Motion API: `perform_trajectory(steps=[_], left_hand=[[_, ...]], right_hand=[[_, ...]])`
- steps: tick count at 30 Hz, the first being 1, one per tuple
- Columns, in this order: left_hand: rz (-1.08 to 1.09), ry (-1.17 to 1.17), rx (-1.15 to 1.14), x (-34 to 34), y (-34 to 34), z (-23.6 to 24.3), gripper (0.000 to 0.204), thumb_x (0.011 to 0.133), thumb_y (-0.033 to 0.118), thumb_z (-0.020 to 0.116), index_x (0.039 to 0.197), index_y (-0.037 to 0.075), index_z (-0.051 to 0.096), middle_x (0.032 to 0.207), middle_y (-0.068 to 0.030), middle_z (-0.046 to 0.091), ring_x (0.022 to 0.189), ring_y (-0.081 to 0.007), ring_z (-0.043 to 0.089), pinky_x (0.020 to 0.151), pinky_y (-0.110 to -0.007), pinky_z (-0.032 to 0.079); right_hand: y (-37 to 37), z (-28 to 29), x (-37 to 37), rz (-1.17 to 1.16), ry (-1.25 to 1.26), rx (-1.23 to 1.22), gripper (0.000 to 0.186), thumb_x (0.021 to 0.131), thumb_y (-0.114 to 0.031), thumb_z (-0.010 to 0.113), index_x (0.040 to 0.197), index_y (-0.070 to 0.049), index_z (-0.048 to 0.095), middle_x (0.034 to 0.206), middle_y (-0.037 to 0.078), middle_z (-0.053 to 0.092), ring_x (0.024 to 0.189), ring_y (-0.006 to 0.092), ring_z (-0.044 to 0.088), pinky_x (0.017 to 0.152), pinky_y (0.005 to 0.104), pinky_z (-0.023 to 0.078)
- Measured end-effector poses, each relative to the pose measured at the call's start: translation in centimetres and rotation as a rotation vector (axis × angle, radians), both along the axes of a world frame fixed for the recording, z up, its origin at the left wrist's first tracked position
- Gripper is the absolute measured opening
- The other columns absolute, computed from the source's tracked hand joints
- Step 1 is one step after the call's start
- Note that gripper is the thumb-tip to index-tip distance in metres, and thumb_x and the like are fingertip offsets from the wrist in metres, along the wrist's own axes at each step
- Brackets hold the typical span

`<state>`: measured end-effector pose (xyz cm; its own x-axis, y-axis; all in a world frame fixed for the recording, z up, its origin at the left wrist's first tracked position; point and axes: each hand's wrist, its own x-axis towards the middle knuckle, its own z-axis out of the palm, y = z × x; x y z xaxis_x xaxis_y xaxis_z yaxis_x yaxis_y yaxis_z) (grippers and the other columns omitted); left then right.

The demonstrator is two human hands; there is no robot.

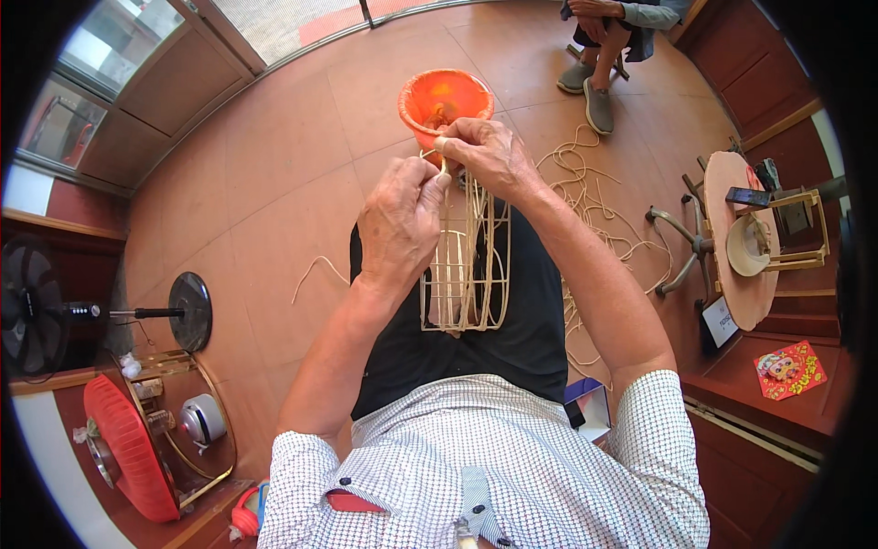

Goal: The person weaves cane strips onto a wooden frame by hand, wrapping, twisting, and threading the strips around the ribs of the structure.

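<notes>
On my lap, over dark trousers, lies a long open frame (pixel 465 284) of pale, thin rods with strands running along it. My left hand (pixel 400 218) is closed at the frame's upper left, its thumb and fingers pinching a pale strand (pixel 442 166). My right hand (pixel 488 156) is just above and to the right, also pinched on the pale strand near the frame's top end. Behind both hands an orange plastic bucket (pixel 445 84) stands on the floor, its contents partly hidden by my fingers.
Loose cord (pixel 585 178) lies on the floor at right, below a seated person's shoes (pixel 598 108). A round wooden table (pixel 745 288) holding a phone and bowl is at right, above a red card (pixel 788 370). A fan (pixel 41 302) and red-covered round object (pixel 128 444) are at left.
</notes>
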<state>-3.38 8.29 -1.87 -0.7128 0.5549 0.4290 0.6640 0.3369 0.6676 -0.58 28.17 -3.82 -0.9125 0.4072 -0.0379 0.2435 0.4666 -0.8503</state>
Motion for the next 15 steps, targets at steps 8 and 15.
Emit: perform_trajectory(steps=[8, 15], left_hand=[[-0.076, -0.276, -0.080, 3.6, -2.8, 0.6, 0.019, 0.109, 0.018, 0.067, 0.099, 0.002, 0.069, 0.068, -0.0079, 0.057, 0.063, -0.0124, 0.054, 0.061, -0.036, 0.047], [-0.071, 0.232, -0.258, 4.0, -3.9, 0.0, 0.005, 0.100, 0.011, 0.077, 0.098, 0.008, 0.073, 0.072, -0.0065, 0.066, 0.073, -0.0224, 0.065, 0.084, -0.040, 0.052]], right_hand=[[-1.1, 0.4, 0.2, -0.055, -0.016, 0.139, 0.046, 0.099, -0.056, 0.071, 0.110, -0.014, 0.087, 0.098, 0.013, 0.083, 0.100, 0.0326, 0.080, 0.094, 0.0472, 0.060], [-1.5, 0.4, 0.5, -0.063, -0.040, 0.189, 0.041, 0.104, -0.046, 0.075, 0.104, -0.008, 0.087, 0.089, 0.007, 0.083, 0.082, 0.0179, 0.076, 0.080, 0.0385, 0.060]])
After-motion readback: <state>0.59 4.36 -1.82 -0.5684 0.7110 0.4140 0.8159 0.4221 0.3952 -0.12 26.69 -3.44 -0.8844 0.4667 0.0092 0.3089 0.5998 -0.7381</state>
